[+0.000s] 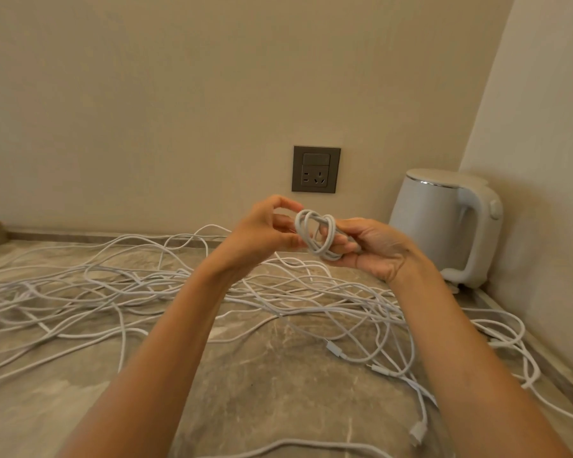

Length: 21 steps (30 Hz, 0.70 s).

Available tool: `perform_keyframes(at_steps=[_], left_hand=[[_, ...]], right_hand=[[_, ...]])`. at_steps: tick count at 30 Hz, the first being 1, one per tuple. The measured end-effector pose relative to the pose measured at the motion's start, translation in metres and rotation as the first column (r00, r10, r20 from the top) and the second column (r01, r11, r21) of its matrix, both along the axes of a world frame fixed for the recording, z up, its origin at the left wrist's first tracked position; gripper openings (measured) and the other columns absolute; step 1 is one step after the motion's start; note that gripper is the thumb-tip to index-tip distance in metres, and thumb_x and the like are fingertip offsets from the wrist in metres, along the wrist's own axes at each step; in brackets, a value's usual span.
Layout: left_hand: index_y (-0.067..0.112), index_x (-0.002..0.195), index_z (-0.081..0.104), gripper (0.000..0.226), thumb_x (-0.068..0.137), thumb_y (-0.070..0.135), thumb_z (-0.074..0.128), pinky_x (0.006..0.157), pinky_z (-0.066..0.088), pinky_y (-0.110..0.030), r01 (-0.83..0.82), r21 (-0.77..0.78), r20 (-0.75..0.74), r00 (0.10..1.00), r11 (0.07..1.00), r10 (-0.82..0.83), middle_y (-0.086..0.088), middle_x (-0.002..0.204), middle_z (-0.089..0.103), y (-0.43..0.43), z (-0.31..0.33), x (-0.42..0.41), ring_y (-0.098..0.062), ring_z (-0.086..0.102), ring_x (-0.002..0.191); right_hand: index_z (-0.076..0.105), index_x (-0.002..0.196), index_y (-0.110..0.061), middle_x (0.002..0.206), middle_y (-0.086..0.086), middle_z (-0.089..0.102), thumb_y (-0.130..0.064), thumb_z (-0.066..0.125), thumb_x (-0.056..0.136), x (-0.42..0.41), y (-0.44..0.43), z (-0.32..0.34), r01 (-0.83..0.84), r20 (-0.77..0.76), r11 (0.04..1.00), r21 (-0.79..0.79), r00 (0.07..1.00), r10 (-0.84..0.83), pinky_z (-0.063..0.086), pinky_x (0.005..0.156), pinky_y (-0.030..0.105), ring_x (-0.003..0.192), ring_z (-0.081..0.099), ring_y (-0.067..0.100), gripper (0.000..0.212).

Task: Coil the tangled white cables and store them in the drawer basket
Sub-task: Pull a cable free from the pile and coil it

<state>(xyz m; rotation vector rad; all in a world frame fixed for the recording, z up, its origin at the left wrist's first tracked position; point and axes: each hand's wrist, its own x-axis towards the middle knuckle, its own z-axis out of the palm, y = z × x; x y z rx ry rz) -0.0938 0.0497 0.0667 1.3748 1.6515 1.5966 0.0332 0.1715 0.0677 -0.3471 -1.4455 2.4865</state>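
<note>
From the head camera, both hands are raised above the countertop [262,385]: the right hand [374,247] has a small white coil [316,234] looped round its fingers, the left hand [265,231] apparently pinching its edge. Tangled white cables [113,292] sprawl across the counter below, near a kettle [444,223].

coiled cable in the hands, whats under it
Below the coiled cable, held by the left hand and right hand, loose white cables lie tangled on the stone counter. The forearms cover part of the tangle; that part cannot be seen.
</note>
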Motion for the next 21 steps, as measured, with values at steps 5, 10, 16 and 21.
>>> perform_keyframes(at_steps=[5,10,16,21], left_hand=[[0.012,0.087,0.061,0.024,0.075,-0.007,0.067,0.064,0.054,-0.022,-0.192,0.122,0.13,0.976,0.974,0.176,-0.004,0.073,0.067,0.012,-0.01,0.014,-0.008,0.064,0.062],[0.012,0.084,0.068,0.011,0.076,0.003,0.07,0.059,0.05,-0.012,-0.337,0.186,0.155,0.938,0.923,0.311,0.0,0.073,0.068,0.018,-0.018,0.02,-0.002,0.062,0.061],[0.009,0.083,0.062,0.008,0.081,0.002,0.066,0.054,0.051,-0.015,-0.382,0.16,0.184,0.917,0.91,0.353,-0.005,0.075,0.065,0.021,-0.02,0.023,-0.01,0.062,0.061],[0.008,0.079,0.062,0.01,0.081,-0.002,0.064,0.054,0.052,-0.014,-0.307,0.1,0.192,0.939,0.947,0.284,-0.008,0.073,0.064,0.014,-0.01,0.019,-0.011,0.061,0.06]], right_hand=[[0.071,0.063,0.002,0.047,0.003,0.044,-0.011,0.046,0.084,-0.009,0.0,-0.004,0.067,-0.03,0.995,-0.07,0.997,-0.069,0.034,0.074,0.022,0.035,0.037,0.005,0.036],[0.059,0.078,-0.003,0.056,0.006,0.056,-0.011,0.042,0.098,-0.024,-0.016,-0.005,0.324,0.043,0.943,0.082,0.944,-0.328,0.049,0.045,0.018,0.044,0.049,0.007,0.027],[0.048,0.088,-0.013,0.074,0.005,0.051,-0.009,0.044,0.096,-0.036,-0.027,-0.016,0.541,-0.039,0.698,0.469,0.802,-0.596,0.043,0.045,0.022,0.06,0.049,0.013,0.01],[0.049,0.076,-0.015,0.071,0.004,0.053,-0.02,0.036,0.102,-0.038,-0.029,-0.02,0.561,-0.139,0.608,0.561,0.789,-0.599,0.043,0.043,0.02,0.056,0.049,0.01,0.029]])
